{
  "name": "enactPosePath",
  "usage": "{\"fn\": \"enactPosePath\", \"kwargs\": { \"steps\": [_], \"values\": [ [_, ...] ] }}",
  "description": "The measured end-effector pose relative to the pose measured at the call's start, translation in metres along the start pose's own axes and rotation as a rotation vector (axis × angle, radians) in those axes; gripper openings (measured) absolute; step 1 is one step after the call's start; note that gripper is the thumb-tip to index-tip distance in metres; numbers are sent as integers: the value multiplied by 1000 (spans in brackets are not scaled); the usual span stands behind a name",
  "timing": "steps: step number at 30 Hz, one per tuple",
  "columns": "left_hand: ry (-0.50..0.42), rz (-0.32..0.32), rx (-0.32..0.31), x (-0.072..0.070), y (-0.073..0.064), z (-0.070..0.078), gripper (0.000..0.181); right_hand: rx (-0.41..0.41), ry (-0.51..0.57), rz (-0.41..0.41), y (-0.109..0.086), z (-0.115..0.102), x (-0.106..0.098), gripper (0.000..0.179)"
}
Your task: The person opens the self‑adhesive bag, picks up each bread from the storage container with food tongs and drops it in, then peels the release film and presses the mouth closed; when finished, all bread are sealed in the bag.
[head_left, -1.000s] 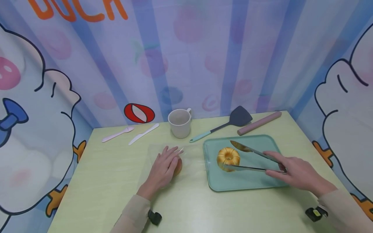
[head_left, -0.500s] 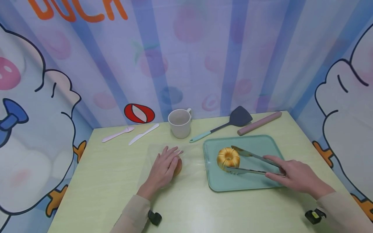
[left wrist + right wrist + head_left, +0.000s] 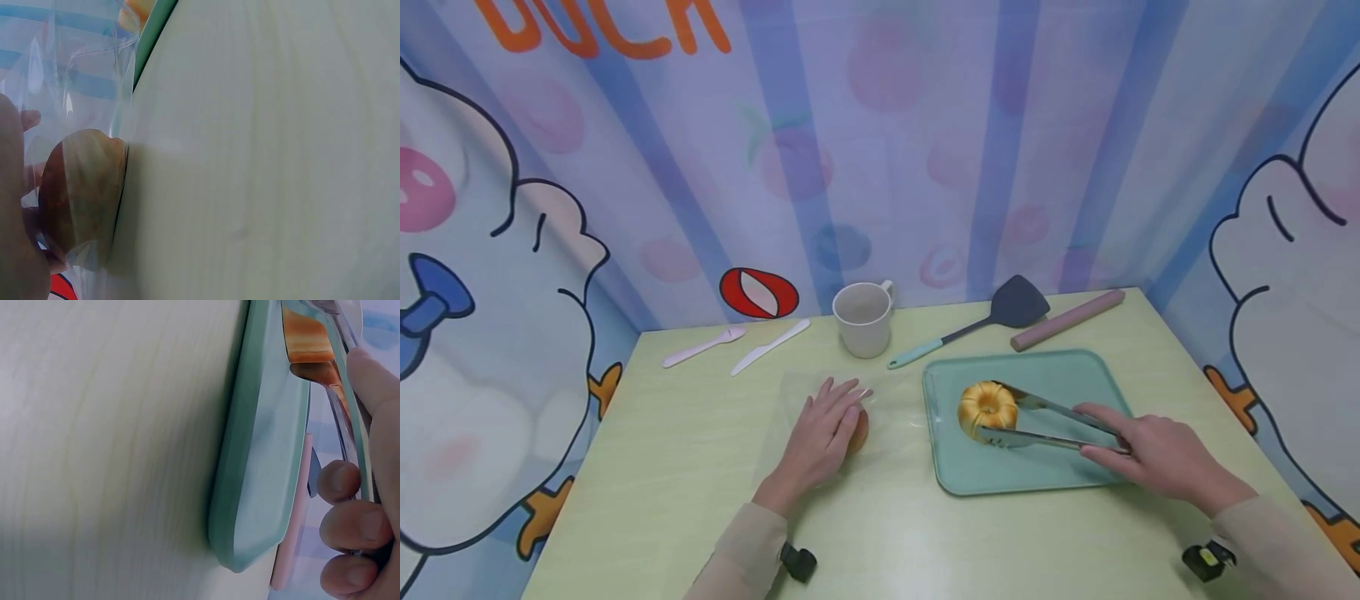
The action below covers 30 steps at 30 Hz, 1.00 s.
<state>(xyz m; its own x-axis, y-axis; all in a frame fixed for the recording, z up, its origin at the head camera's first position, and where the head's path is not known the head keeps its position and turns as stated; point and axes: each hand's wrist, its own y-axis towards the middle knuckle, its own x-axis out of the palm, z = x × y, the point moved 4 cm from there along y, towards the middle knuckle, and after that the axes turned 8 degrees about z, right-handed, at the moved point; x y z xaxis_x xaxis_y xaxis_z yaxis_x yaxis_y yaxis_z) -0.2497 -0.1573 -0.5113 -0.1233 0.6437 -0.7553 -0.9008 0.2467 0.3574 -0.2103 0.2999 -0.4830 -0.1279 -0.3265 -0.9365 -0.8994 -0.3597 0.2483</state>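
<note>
Two breads lie within reach of the person's hands. The golden fluted bun [image 3: 988, 406], with a dimpled centre, sits on the left part of the green tray [image 3: 1037, 477]; the round brown bun [image 3: 84, 197] lies to its left, inside or beneath the clear plastic bag [image 3: 893, 408]. The right hand [image 3: 1165, 454] grips the metal tongs [image 3: 1048, 440], whose arms are spread about as wide as the fluted bun, one tip at its far edge and one across its near side; whether both press on it cannot be told. The left hand [image 3: 818, 437] rests over the bag and brown bun, its fingers fairly straight.

The fluted bun looks light. If it is real bread, its glossy crust probably gives under pressure, and a hard squeeze could dent or tear it; it could also roll out of a hold too near the rim. The flanks at mid-height, across the widest part, seem the safest place for the tongs. The thin bag looks limp and slippery, best pinned flat.
</note>
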Motion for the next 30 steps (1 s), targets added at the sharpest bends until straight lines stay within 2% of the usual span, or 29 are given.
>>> {"fn": "enactPosePath", "kwargs": {
  "steps": [10, 17, 27, 30],
  "values": [
    [-13, -9, -17, 0, -1, -1, 45, 20, -5, 29, -3, 3, 1, 55],
    [-19, 4, -9, -1, 1, -1, 45, 18, 27, 85, 1, 1, -9, 53],
    [-23, -2, -23, -1, -1, 0, 45, -53, 37, 170, 8, -12, -17, 56],
    [-23, 1, -21, 0, -1, 1, 45, -84, 46, 172, 11, -18, -18, 58]
  ]
}}
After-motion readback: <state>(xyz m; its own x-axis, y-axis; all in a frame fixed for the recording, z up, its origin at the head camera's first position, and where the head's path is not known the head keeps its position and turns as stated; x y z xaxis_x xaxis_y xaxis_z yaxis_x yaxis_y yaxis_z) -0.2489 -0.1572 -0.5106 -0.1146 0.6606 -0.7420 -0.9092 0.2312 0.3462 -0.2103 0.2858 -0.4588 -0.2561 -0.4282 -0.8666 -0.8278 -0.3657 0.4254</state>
